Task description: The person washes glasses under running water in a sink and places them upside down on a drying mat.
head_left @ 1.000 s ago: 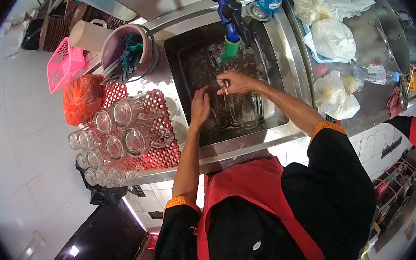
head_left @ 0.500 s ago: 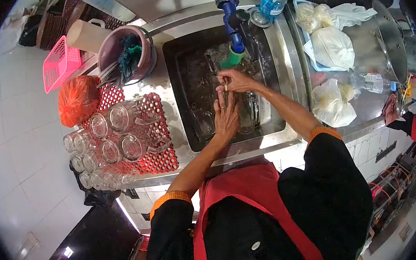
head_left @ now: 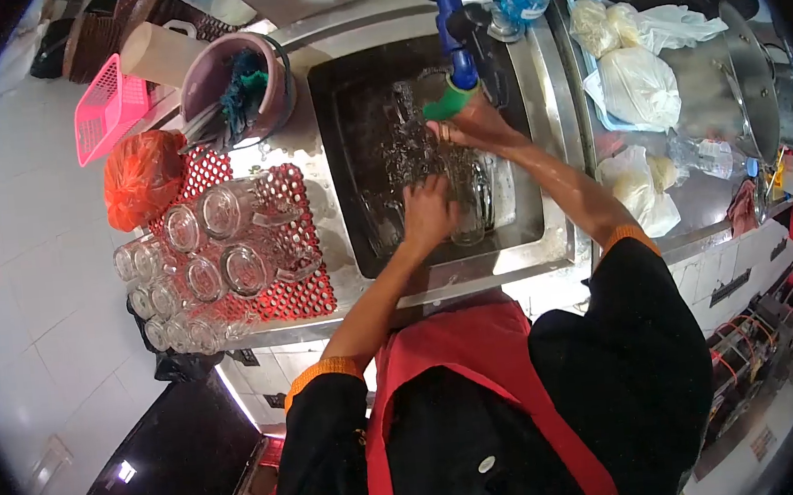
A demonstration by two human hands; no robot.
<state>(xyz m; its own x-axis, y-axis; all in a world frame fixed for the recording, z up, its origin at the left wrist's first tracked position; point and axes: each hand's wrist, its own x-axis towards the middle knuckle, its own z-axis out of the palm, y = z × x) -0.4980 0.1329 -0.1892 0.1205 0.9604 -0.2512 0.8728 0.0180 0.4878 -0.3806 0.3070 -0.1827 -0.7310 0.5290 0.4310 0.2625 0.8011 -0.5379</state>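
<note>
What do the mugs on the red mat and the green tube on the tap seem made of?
Mugs: likely glass, clear and glossy; the red mat shows through. Green tube: perhaps plastic or rubber, smooth-looking, curving below the tap; I can't tell which.

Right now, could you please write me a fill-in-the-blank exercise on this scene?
The mugs left of the sink rest on a ____ mat.
The hand nearer the tap is the ____ one.
The pump bottle beside the tap holds ____ liquid.
Missing words: red; right; blue.
</note>
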